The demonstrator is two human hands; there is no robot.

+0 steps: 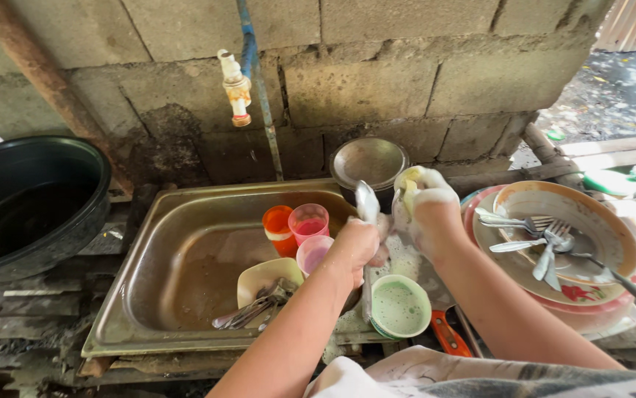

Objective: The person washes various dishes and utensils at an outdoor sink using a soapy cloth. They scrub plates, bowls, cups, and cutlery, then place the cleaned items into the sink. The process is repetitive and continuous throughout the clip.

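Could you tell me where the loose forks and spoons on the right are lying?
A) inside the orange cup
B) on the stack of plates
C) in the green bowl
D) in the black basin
B: the forks and spoons lie across the top plate of the stack of plates, right of the soapy right hand.

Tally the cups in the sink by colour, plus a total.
Orange cup: 1
Pink cups: 2
Total: 3 cups, all inside the metal sink, left of the soapy left hand. The right hand holds a sponge, not a cup.
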